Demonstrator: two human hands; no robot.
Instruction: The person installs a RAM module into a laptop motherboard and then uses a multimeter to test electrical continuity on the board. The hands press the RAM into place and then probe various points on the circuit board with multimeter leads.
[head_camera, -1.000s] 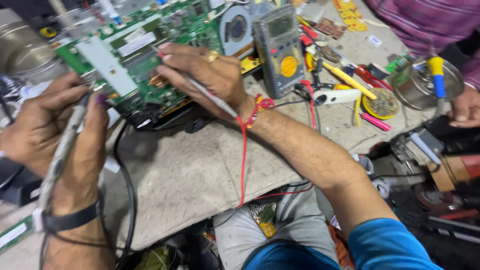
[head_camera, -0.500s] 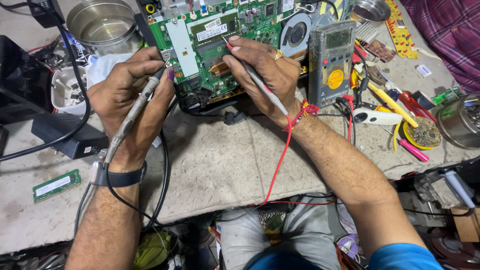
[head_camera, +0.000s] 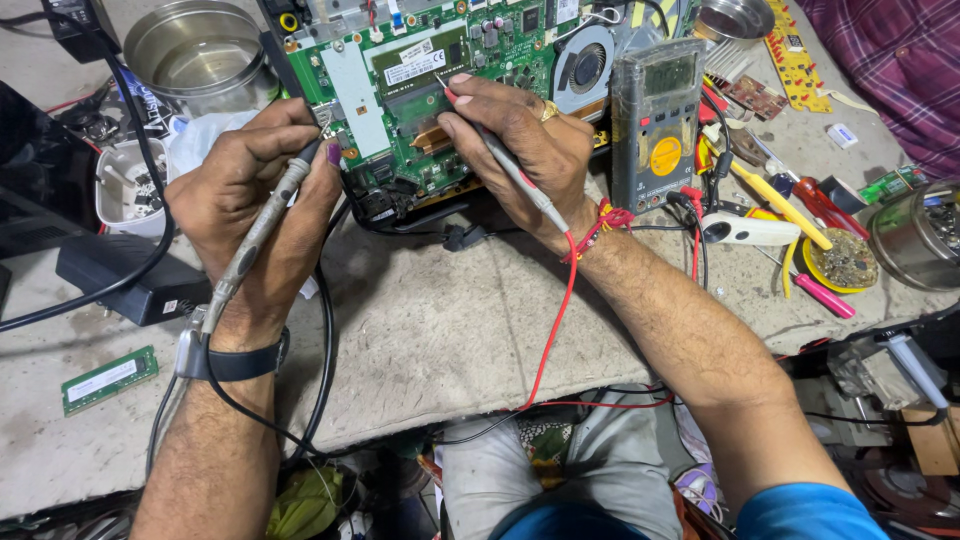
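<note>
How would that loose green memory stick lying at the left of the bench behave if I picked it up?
The memory stick looks thin and flat, so it is probably light and stiff. It lies flush on the bench, so lifting an edge may be fiddly. Its bare chips suggest it is fragile; it should not roll.

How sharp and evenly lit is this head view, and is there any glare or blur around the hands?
Head view: sharp, no motion blur on the left hand or right hand; soft, even light with faint shadows on the workbench; mild sheen inside the steel bowl; the multimeter screen looks washed out; the space under the bench falls dark.
</note>
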